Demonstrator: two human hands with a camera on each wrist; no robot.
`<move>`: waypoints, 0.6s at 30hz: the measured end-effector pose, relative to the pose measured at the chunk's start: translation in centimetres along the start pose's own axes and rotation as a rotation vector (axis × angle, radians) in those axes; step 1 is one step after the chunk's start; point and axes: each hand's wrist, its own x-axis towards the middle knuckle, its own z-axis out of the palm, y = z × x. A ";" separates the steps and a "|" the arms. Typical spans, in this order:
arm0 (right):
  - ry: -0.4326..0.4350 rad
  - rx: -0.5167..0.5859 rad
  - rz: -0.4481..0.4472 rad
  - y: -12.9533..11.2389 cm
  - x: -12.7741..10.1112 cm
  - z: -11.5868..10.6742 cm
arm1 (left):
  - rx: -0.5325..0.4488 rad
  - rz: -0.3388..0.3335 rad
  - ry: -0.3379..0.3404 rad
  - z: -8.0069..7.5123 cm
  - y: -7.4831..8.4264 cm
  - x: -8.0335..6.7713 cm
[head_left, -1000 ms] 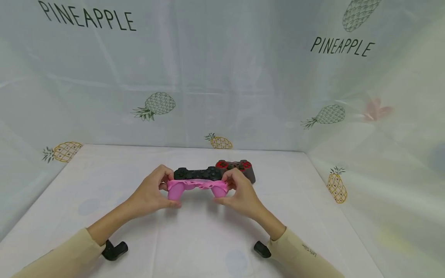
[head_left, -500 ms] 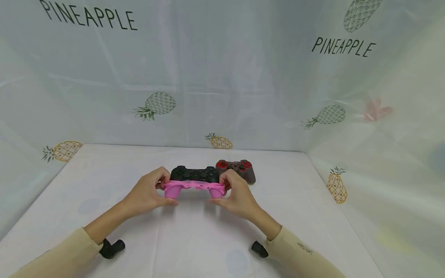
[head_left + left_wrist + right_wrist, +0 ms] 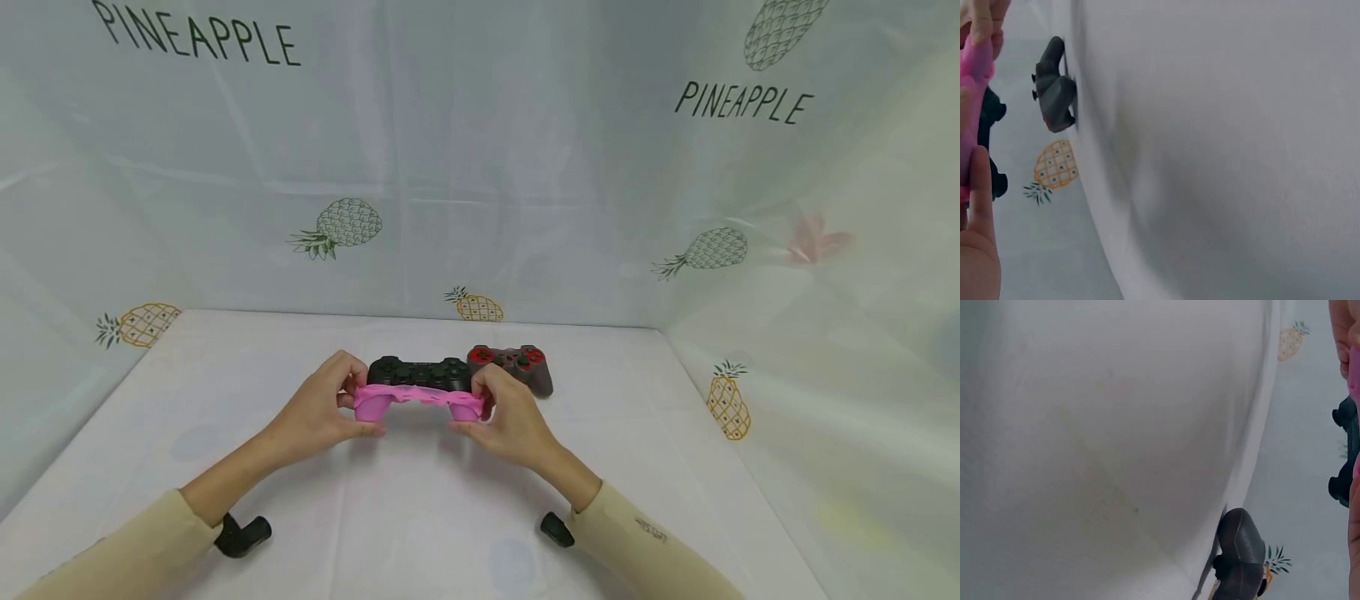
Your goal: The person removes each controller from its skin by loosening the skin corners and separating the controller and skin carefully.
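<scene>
In the head view, my left hand [image 3: 313, 417] and right hand [image 3: 517, 421] pinch the two ends of a pink rubbery controller cover [image 3: 372, 406], thumbs below and fingers above. A black game controller [image 3: 420, 375] sits in the cover, its top side showing beyond the pink edge. The cover wraps the two grips on the near side. From the left wrist, the thumb lies along the pink cover [image 3: 975, 69], and the black thumbsticks [image 3: 999, 112] stick out past it. The right wrist view catches only part of the black controller [image 3: 1349, 425] and the fingers.
Behind my right hand, a dark grey game controller [image 3: 525, 367] with red button areas lies on the white-covered table [image 3: 427, 517]. A pineapple-print curtain [image 3: 525, 183] hangs at the back and sides. Black wrist devices [image 3: 243, 536] show at both sleeves.
Both hands have shifted slightly left with the controller and its pink cover, then lifted and tilted them a little. The grey controller stays put.
</scene>
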 end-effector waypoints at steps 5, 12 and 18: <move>-0.023 -0.035 0.024 0.3 0.0 0.1 | 0.027 -0.041 -0.020 0.3 -0.1 0.0; -0.083 -0.029 0.088 0.7 0.2 0.4 | -0.006 -0.118 -0.067 0.7 -0.6 -0.3; -0.177 0.015 0.176 0.9 0.7 1.1 | -0.072 -0.199 -0.081 0.8 -1.4 -0.4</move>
